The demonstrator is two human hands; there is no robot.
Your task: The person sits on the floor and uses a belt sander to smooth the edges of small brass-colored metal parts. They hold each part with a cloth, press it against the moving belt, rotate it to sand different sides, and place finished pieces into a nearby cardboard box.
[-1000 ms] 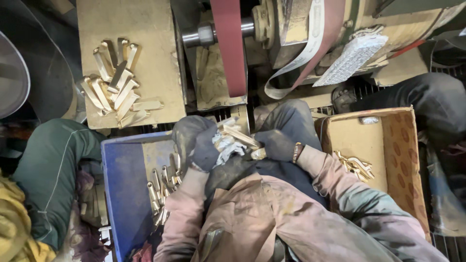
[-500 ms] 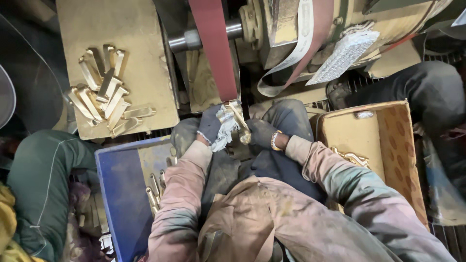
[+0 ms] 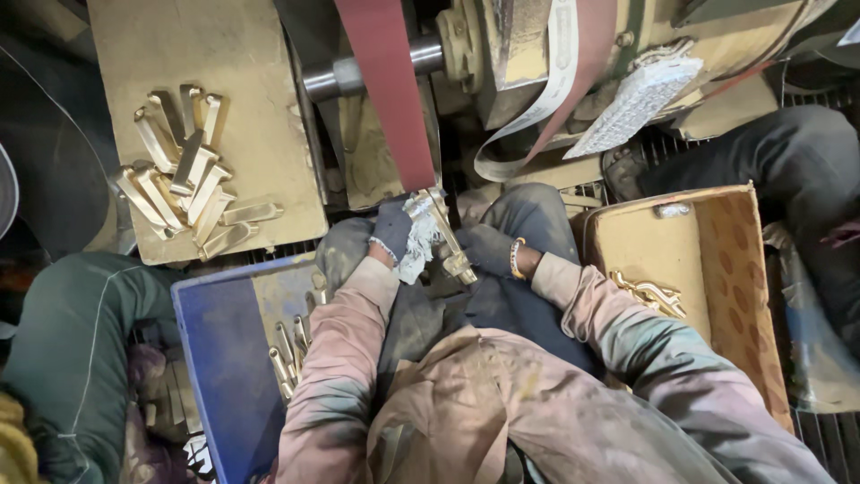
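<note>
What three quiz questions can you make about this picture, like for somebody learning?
1. True or false: both gloved hands, left hand and right hand, hold one brass piece up to the red sanding belt.
2. Where do loose brass pieces lie? A) on the dusty board at upper left, B) on top of the belt, C) on the person's shoulder.
3. Fill in: the tray beside the left arm is coloured ____.

Key: 1 true. 2 A; a pile of brass pieces lies there. 3 blue.
</note>
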